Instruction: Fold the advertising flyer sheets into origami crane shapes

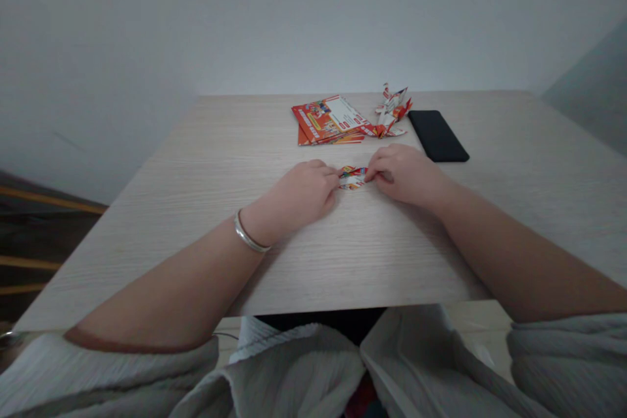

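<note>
A small folded piece of red, white and orange printed paper (353, 177) lies on the pale wooden table (206, 170), pinched from both sides. My left hand (301, 194), with a silver bangle at the wrist, is curled with its fingertips closed on the paper's left end. My right hand (404, 173) is curled too, its fingertips gripping the right end. Most of the paper is hidden between the fingers.
A stack of red and orange printed leaflets (328, 120) lies further back. Beside it sit folded paper figures (392, 111) in the same print. A black phone (437, 135) lies flat to the right. A white wall stands behind the table.
</note>
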The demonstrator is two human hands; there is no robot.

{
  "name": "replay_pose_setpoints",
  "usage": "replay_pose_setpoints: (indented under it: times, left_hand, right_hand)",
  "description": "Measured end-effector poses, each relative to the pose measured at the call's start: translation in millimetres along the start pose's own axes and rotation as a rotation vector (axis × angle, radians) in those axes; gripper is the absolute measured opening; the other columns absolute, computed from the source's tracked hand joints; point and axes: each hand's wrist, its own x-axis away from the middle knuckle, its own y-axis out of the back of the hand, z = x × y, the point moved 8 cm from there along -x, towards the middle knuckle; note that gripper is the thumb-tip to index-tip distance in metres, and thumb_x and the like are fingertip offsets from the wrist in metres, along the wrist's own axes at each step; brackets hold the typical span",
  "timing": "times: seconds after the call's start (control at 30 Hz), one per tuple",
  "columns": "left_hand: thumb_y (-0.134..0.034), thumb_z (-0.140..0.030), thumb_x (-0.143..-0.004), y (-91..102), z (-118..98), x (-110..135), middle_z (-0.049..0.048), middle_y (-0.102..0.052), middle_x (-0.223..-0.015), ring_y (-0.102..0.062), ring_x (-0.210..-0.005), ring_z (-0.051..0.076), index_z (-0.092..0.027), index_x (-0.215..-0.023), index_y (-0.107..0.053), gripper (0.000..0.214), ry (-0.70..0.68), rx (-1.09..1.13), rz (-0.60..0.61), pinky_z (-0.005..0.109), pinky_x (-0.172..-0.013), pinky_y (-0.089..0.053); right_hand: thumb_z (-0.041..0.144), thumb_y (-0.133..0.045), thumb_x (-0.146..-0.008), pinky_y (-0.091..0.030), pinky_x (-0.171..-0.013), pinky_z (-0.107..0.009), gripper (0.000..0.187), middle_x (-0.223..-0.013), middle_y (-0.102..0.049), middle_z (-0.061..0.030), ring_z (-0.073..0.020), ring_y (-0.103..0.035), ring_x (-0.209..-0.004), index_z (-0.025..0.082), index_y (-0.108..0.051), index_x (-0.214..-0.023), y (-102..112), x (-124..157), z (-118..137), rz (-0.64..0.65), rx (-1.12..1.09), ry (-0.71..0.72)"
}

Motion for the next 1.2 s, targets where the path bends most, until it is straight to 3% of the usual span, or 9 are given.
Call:
replay_pose_setpoints:
  times: [0.07, 0.17, 0.33, 0.53, 0.8, 0.93, 1.0, 1.2]
  left_hand:
    - [-0.047, -0.018, -0.098, -0.8, 1.4, -0.7, 0.0130, -0.073, -0.106, -0.066, -0.101, 0.025, -0.010, -0.109, -0.069, 0.026, 0.006, -0.003, -0.003, 0.040, -0.097, -0.053]
    - [-0.048, -0.020, -0.098, -1.9, 2.0, 0.0, 0.0134, -0.072, -0.105, -0.066, -0.101, 0.026, -0.009, -0.111, -0.068, 0.026, 0.005, -0.005, -0.013, 0.040, -0.097, -0.053]
    - [-0.052, -0.022, -0.098, -3.1, 5.9, -1.2, 0.0142, -0.072, -0.110, -0.065, -0.104, 0.026, -0.009, -0.111, -0.067, 0.023, 0.011, 0.035, -0.028, 0.040, -0.098, -0.052]
    - [-0.052, -0.021, -0.099, -3.9, 11.5, -4.4, 0.0118, -0.073, -0.108, -0.066, -0.102, 0.025, -0.012, -0.112, -0.068, 0.023, 0.010, 0.098, -0.019, 0.040, -0.098, -0.052]
    - [-0.055, -0.018, -0.096, -5.1, 16.7, -4.8, 0.0128, -0.072, -0.113, -0.065, -0.107, 0.027, -0.011, -0.116, -0.068, 0.025, 0.049, 0.109, -0.056, 0.042, -0.098, -0.051]
    - [-0.059, -0.033, -0.096, -2.1, 20.5, -3.8, 0.0123, -0.073, -0.108, -0.066, -0.103, 0.027, -0.013, -0.116, -0.068, 0.029, 0.069, 0.167, -0.122, 0.040, -0.093, -0.052]
    - [-0.062, -0.038, -0.095, -1.6, 23.0, -2.8, 0.0111, -0.073, -0.106, -0.067, -0.100, 0.026, -0.015, -0.116, -0.069, 0.032, 0.096, 0.202, -0.135, 0.038, -0.089, -0.052]
    - [-0.058, -0.028, -0.094, 0.2, 35.5, -1.1, 0.0047, -0.075, -0.088, -0.066, -0.078, 0.019, -0.018, -0.098, -0.074, 0.019, 0.277, 0.367, -0.202, 0.030, -0.071, -0.046]
  right_hand:
    - [0.012, -0.055, -0.087, -0.049, -0.094, -0.037, 0.027, -0.105, -0.077, -0.0109, -0.0249, -0.067, -0.101, 0.014, -0.079, -0.100, 3.8, 0.2, 9.2, -0.068, -0.014, 0.030]
    - [0.016, -0.057, -0.091, -0.049, -0.095, -0.039, 0.030, -0.115, -0.077, -0.0118, -0.0258, -0.067, -0.105, 0.014, -0.077, -0.113, -2.5, -0.6, 20.3, -0.056, -0.002, 0.094]
    - [0.017, -0.055, -0.095, -0.052, -0.089, -0.041, 0.028, -0.110, -0.077, -0.0132, -0.0265, -0.067, -0.100, 0.015, -0.079, -0.109, -12.3, -2.7, 23.6, -0.049, 0.074, 0.176]
    - [0.017, -0.057, -0.095, -0.052, -0.096, -0.043, 0.027, -0.117, -0.076, -0.0147, -0.0276, -0.068, -0.106, 0.013, -0.078, -0.111, -11.2, -3.1, 23.3, -0.062, 0.040, 0.228]
    - [0.023, -0.061, -0.092, -0.053, -0.085, -0.040, 0.027, -0.111, -0.079, -0.0116, -0.0297, -0.072, -0.099, 0.015, -0.076, -0.113, -10.8, -5.6, 29.2, -0.002, 0.127, 0.112]
    - [0.023, -0.055, -0.094, -0.051, -0.077, -0.038, 0.028, -0.104, -0.080, -0.0102, -0.0284, -0.073, -0.094, 0.017, -0.077, -0.110, -7.9, -5.3, 27.3, -0.024, 0.149, 0.042]
    - [0.023, -0.053, -0.094, -0.050, -0.077, -0.038, 0.029, -0.104, -0.080, -0.0108, -0.0281, -0.073, -0.093, 0.017, -0.077, -0.108, -6.8, -4.9, 24.1, -0.038, 0.127, -0.004]
    - [0.024, -0.053, -0.092, -0.049, -0.077, -0.035, 0.026, -0.101, -0.080, -0.0103, -0.0254, -0.072, -0.090, 0.018, -0.078, -0.099, -2.6, -4.7, 14.1, -0.139, -0.080, -0.150]
